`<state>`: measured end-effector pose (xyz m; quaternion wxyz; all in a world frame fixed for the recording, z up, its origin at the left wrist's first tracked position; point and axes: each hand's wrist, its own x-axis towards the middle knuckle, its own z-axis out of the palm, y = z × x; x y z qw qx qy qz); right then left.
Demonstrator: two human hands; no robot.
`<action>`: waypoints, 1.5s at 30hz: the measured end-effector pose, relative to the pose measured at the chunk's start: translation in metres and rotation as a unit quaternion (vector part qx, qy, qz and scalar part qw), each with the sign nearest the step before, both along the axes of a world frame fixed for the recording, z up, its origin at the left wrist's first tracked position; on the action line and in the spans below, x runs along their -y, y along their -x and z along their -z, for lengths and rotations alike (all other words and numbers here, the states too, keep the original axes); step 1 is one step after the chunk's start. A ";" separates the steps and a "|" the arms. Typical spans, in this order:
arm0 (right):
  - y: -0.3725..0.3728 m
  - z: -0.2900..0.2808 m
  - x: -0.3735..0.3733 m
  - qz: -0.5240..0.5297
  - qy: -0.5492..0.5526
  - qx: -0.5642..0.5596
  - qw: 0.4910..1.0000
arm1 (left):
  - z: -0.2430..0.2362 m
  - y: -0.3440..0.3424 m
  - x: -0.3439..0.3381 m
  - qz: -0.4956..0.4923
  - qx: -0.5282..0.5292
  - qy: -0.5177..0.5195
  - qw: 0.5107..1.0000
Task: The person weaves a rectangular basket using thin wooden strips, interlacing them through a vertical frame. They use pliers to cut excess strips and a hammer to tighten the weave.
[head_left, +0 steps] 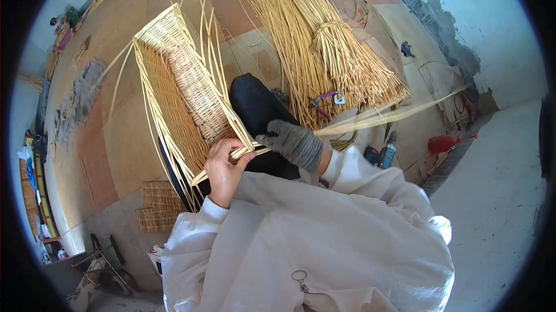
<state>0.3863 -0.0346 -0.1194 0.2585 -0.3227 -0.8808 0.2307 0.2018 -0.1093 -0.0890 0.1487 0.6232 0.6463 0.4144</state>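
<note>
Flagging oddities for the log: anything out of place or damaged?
Mildly odd: the right hand wears a grey glove while the left hand is bare. A grey cloth lies crumpled on the floor at left, and the wall has a rough grey patch. The basket shows no clear damage.

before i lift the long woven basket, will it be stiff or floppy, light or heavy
The basket is probably light for its size, being hollow and thin-walled. Its close weave suggests it would stay fairly stiff, while the loose rods along its rim might sway or snag.
</note>
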 end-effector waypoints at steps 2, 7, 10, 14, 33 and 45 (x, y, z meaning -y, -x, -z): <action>-0.011 -0.009 -0.023 -0.091 -0.116 0.064 0.987 | -0.001 -0.002 -0.005 -0.001 0.003 -0.002 1.000; -0.022 -0.012 -0.036 -0.171 -0.403 0.112 0.892 | 0.001 -0.011 -0.005 -0.036 -0.019 0.027 0.999; -0.018 -0.013 -0.033 -0.156 -0.354 0.098 0.917 | 0.008 -0.008 -0.005 -0.050 0.050 0.019 0.997; -0.018 0.010 0.012 0.013 -0.116 0.005 0.993 | 0.010 -0.003 -0.005 -0.045 0.070 0.038 0.996; 0.075 -0.025 -0.110 -0.024 0.614 -0.145 0.775 | 0.004 -0.002 -0.014 -0.019 0.000 -0.054 0.998; 0.124 -0.028 -0.132 0.202 0.056 0.078 0.975 | 0.005 0.014 0.004 0.038 -0.092 -0.069 0.993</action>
